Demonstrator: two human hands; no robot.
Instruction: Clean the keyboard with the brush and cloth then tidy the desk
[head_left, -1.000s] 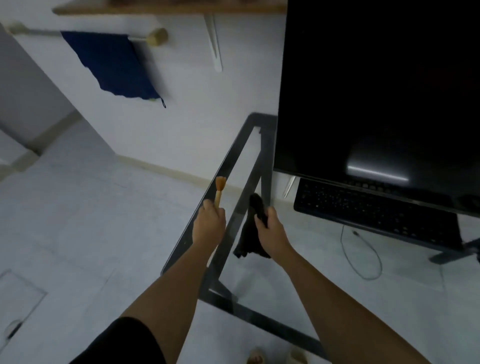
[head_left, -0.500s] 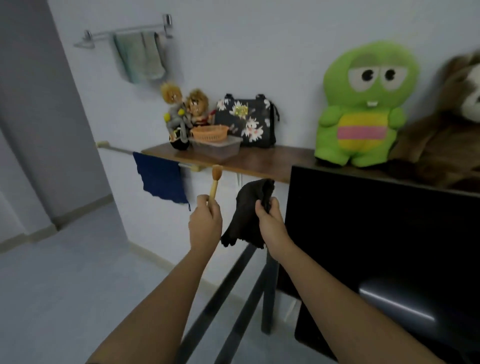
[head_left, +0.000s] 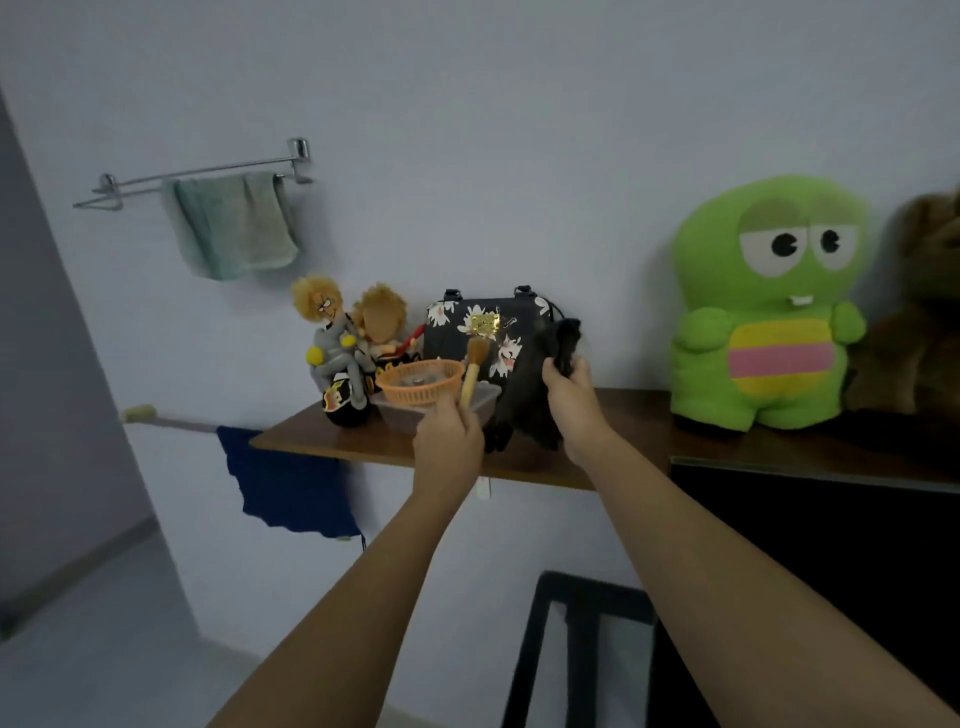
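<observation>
Pale wall (head_left: 519, 104) filled most of the frame, with a wooden shelf (head_left: 613, 415) running across the middle. Black monitor (head_left: 831, 571) sat lower right; the keyboard was out of view. Green plush toy (head_left: 763, 312) stood at the shelf's right, a floral bag (head_left: 483, 332) at centre against the wall, two dolls (head_left: 353, 343) left of it. An orange basket (head_left: 418, 382) sat on a clear plastic box (head_left: 410, 415) in front of the bag.

Step, by my read: tidying, putting the tools away on the shelf; cleaning looked done.

Black cloth (head_left: 524, 395) hung limp and bunched from the right hand (head_left: 571, 400), fingers clamped round its top fold, at frame centre in front of the bag. Brush (head_left: 474, 371), short with a pale wooden handle and tan bristles pointing up, stood in the left hand (head_left: 449, 441), fingers wrapped round the handle's lower end, just right of the basket.

Next move probably calls for lowering the brush into the basket or box and letting go, then laying the cloth on bare shelf. Risk: tipping the basket off the box.
</observation>
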